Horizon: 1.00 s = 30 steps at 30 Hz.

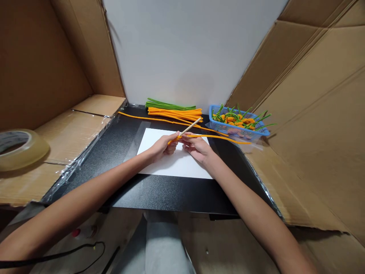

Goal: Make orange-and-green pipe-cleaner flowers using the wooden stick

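My left hand (168,144) is closed around a thin wooden stick (190,126), which slants up to the right out of my fist. An orange pipe cleaner (222,137) bends around the stick's lower part, and its long free end stretches off to the right. The fingers of my right hand (196,146) pinch this pipe cleaner close to the stick. Both hands are just above a white sheet of paper (176,167). How many turns lie under the fingers is hidden.
Behind the hands lie bundles of orange pipe cleaners (173,112) and green pipe cleaners (168,105), with loose orange ones in front. A blue basket (239,133) at the right holds orange-and-green pieces. Tape (37,152) sits left on cardboard. Cardboard walls (313,95) flank the black table (159,194).
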{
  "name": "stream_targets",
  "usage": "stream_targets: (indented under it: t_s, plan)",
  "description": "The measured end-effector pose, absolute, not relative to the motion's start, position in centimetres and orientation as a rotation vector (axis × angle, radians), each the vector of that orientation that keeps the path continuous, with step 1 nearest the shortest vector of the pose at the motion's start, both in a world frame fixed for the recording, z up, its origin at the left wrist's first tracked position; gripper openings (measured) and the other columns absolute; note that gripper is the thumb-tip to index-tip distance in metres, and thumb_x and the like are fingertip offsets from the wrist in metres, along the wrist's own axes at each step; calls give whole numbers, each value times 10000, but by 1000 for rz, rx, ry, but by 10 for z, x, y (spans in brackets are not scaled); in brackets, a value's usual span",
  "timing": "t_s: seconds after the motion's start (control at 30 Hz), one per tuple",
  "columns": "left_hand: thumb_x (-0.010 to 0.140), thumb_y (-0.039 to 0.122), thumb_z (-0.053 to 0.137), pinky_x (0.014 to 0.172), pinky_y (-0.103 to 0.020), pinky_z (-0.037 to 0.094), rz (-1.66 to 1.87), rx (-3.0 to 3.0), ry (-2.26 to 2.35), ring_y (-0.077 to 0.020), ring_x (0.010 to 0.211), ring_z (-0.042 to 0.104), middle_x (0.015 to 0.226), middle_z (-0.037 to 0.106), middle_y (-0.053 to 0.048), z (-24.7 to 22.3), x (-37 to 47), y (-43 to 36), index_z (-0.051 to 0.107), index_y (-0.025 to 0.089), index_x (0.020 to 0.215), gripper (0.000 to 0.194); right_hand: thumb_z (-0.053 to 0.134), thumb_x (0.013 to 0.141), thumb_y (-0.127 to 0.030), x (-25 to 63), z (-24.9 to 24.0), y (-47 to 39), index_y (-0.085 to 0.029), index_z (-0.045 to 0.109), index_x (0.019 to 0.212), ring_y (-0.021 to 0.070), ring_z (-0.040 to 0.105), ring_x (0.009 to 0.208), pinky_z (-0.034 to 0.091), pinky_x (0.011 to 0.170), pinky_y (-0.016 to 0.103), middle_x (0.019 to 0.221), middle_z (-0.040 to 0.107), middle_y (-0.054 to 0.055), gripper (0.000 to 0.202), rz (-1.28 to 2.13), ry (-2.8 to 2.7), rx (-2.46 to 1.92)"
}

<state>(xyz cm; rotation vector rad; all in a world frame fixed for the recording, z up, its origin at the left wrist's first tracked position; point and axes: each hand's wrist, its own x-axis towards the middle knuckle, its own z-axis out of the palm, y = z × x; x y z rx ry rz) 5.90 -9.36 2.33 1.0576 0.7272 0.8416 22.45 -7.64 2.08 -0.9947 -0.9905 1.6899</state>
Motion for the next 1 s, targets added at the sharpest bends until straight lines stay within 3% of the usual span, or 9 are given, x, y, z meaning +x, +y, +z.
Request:
stream_targets:
  t_s: [0.23, 0.43, 0.63, 0.8, 1.0]
  plan:
    - [897, 538, 547, 531, -279, 161, 623, 2016, 830, -92, 479, 236, 505, 299, 46, 36, 38, -91, 414, 179, 542, 522, 920, 458, -238, 239, 31, -74, -178, 726, 683, 120, 576, 643, 384, 597, 264, 654, 665, -9, 304, 1742, -1243, -1062]
    - [908, 451, 571, 586, -299, 197, 487, 2615, 1139, -144, 476, 352, 484, 429, 6, 32, 32, -86, 588, 199, 609, 391, 933, 497, -288, 247, 38, -73, -171, 755, 730, 170, 670, 772, 445, 684, 279, 740, 732, 44, 316, 1646, -1389, -1125]
    - [955, 513, 488, 618, -297, 281, 366, 2642, 1470, -240, 609, 573, 599, 584, -70, 20, 35, -79, 687, 197, 855, 386, 902, 561, -418, 248, 44, -75, -179, 779, 757, 218, 700, 867, 499, 750, 310, 858, 762, 83, 332, 1530, -1438, -1110]
    - [1006, 486, 361, 601, -286, 281, 409, 2547, 1600, -246, 673, 607, 723, 656, -100, 18, 37, -80, 659, 184, 989, 424, 834, 665, -443, 247, 48, -75, -201, 800, 752, 186, 633, 707, 454, 625, 305, 755, 743, 59, 259, 1098, -1743, -1145]
    - [999, 438, 357, 607, -280, 279, 637, 2249, 1681, -234, 705, 588, 763, 661, -93, 19, 42, -84, 628, 183, 863, 396, 841, 659, -443, 240, 43, -76, -227, 821, 817, 176, 607, 677, 471, 630, 322, 826, 760, 69, 267, 1123, -1773, -1100]
